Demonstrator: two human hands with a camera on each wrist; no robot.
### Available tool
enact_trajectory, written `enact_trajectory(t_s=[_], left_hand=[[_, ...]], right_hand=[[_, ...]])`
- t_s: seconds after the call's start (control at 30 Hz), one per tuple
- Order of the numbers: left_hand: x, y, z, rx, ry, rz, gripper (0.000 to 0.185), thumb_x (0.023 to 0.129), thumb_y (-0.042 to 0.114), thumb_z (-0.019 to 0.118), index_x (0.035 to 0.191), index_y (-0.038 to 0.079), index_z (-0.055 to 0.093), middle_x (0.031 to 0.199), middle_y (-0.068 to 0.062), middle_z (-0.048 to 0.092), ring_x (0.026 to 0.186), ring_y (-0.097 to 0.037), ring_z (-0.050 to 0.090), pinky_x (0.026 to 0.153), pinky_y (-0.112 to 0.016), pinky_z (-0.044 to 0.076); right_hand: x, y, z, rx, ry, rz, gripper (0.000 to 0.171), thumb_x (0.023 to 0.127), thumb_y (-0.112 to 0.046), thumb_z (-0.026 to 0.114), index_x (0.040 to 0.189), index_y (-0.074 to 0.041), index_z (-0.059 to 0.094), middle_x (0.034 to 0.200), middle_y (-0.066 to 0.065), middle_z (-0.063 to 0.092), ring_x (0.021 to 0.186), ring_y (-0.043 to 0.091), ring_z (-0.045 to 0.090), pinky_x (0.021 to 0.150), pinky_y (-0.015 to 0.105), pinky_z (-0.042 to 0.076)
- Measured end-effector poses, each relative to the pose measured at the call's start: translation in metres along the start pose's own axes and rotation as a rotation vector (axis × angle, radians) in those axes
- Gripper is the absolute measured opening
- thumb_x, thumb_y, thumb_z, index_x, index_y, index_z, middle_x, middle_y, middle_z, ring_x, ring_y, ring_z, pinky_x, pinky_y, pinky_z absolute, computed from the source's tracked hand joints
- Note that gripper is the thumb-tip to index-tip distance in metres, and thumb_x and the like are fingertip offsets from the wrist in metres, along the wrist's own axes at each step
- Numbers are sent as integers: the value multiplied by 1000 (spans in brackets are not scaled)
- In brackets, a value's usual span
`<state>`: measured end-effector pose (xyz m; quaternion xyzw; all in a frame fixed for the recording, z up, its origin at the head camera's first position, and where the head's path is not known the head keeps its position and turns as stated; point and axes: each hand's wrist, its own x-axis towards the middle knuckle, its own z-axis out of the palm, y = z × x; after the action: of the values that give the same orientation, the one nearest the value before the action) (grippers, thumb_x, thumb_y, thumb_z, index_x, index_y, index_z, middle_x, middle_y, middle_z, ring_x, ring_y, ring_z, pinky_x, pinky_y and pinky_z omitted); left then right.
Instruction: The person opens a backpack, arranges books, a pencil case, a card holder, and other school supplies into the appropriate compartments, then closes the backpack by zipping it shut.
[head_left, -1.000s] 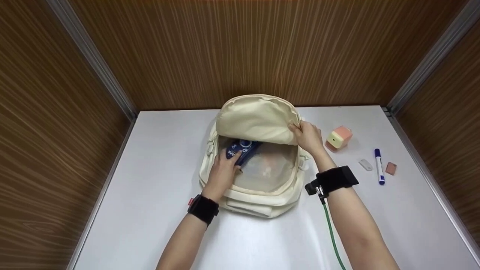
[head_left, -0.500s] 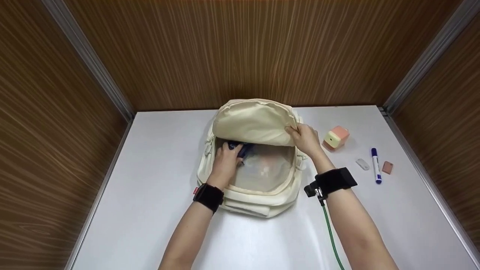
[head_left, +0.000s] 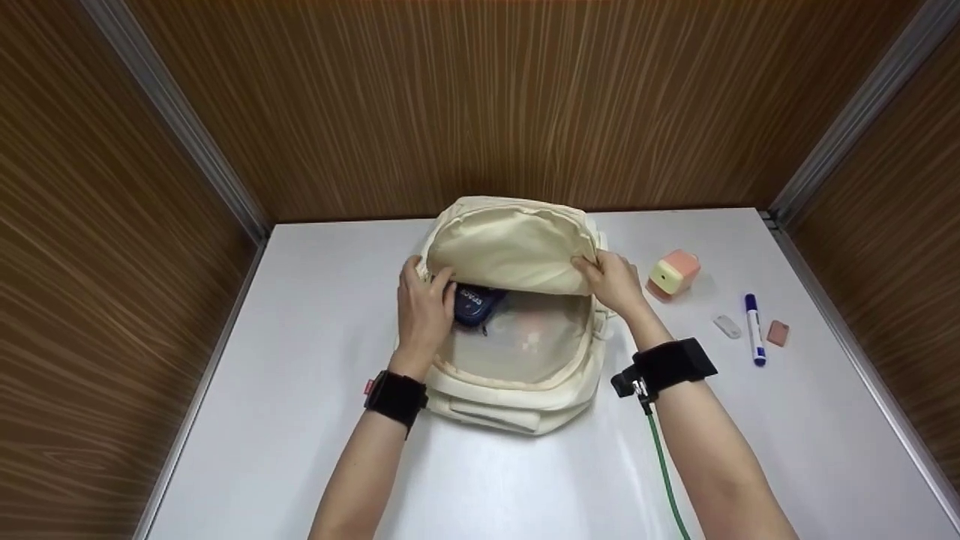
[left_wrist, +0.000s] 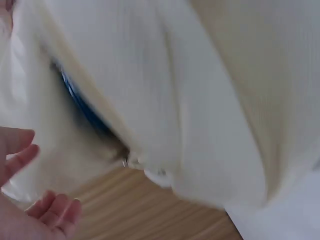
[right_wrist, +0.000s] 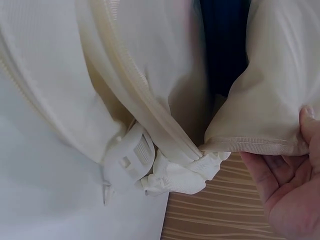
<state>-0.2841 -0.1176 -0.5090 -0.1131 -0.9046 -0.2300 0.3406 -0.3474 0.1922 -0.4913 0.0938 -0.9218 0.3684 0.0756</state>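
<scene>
A cream backpack (head_left: 517,401) lies on the white table, its main compartment unzipped and the flap (head_left: 510,251) raised. My right hand (head_left: 616,283) pinches the flap's right edge, thumb inside and fingers behind it in the right wrist view. At the opening's left side is my left hand (head_left: 424,311), beside the flap's left edge. Its thumb and fingers stand apart with nothing between them in the left wrist view. Inside the bag, partly under the flap, lies a dark blue pencil case (head_left: 476,304) with pale lettering; in the left wrist view only a blue strip shows.
Right of the bag stand a pink and yellow pencil sharpener (head_left: 673,274), a small whitish eraser-like piece (head_left: 727,326), a blue-capped marker (head_left: 755,330) and a small pinkish-brown block (head_left: 778,333). Wood-grain panels (head_left: 510,105) enclose the table. A green cable (head_left: 664,472) trails from the right wrist.
My left hand has pushed the pencil case deeper into the bag, let go of it and moved up and left to the flap's edge. The right hand keeps its grip on the flap.
</scene>
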Motion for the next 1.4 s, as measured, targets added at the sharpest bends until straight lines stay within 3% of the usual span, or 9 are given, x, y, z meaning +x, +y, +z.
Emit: enact_trajectory(t_s=[0.07, 0.17, 0.27, 0.33, 0.43, 0.77, 1.03, 1.2, 1.4], left_hand=[[5, -10, -3, -50, -45, 40, 39, 88, 13, 74, 126, 16, 67, 142, -37, 30, 130, -50, 37, 102, -55, 37], [10, -20, -7, -145, -213, 59, 57, 89, 13, 72, 142, 26, 55, 149, -39, 19, 137, -52, 25, 110, -57, 27], [11, -25, -8, -221, -345, 22, 64, 89, 14, 72, 146, 31, 48, 141, -33, 33, 127, -46, 41, 104, -51, 37], [10, -25, -9, -236, -380, 7, 68, 88, 14, 74, 147, 33, 46, 132, -29, 40, 114, -39, 50, 96, -47, 45], [6, -24, -8, -202, -372, 31, 73, 84, 13, 77, 147, 35, 46, 123, -25, 44, 105, -34, 54, 90, -45, 48], [-11, -14, -15, -193, -237, 146, 64, 84, 16, 77, 143, 27, 53, 127, -20, 54, 113, -33, 57, 91, -42, 49], [-8, -14, -15, -182, -138, 139, 57, 88, 14, 73, 141, 28, 55, 103, -16, 51, 79, -27, 61, 64, -41, 53], [-4, -17, -12, -197, -191, 98, 56, 92, 20, 69, 144, 32, 51, 117, -19, 55, 89, -32, 62, 72, -43, 53], [1, -23, -9, -174, -278, 79, 57, 96, 30, 62, 148, 38, 42, 131, -27, 53, 74, -39, 66, 66, -45, 54]], right_hand=[[0, 1, 1, -1, -1, 0, 43, 97, -46, 57, 74, -10, 55, 64, 1, 52, 65, 26, 51, 64, 44, 39], [0, 2, 1, 0, -5, 3, 43, 97, -47, 57, 74, -10, 55, 64, 1, 52, 65, 26, 51, 63, 43, 39], [0, 3, 3, -6, -4, 1, 43, 97, -47, 57, 74, -10, 55, 63, 1, 51, 64, 26, 50, 62, 42, 38], [0, 4, 3, -9, 3, 3, 43, 97, -47, 57, 74, -11, 55, 63, 1, 50, 63, 25, 49, 61, 41, 37], [-1, 5, 5, -11, 20, 3, 45, 97, -48, 57, 72, -11, 53, 62, 1, 49, 62, 25, 47, 61, 41, 36], [-5, 0, 3, 16, 60, 31, 48, 93, -55, 59, 75, -10, 57, 73, 6, 59, 74, 30, 54, 71, 47, 41], [-5, -3, -2, 96, 42, 50, 45, 94, -49, 61, 80, -7, 59, 72, 6, 55, 71, 27, 50, 65, 39, 39], [-4, -2, -3, 109, 13, 55, 44, 95, -48, 59, 90, -5, 63, 77, 6, 59, 72, 25, 52, 66, 38, 40], [-2, 1, -5, 137, 13, 48, 47, 95, -49, 60, 99, -3, 66, 88, 12, 66, 78, 26, 57, 70, 38, 44]])
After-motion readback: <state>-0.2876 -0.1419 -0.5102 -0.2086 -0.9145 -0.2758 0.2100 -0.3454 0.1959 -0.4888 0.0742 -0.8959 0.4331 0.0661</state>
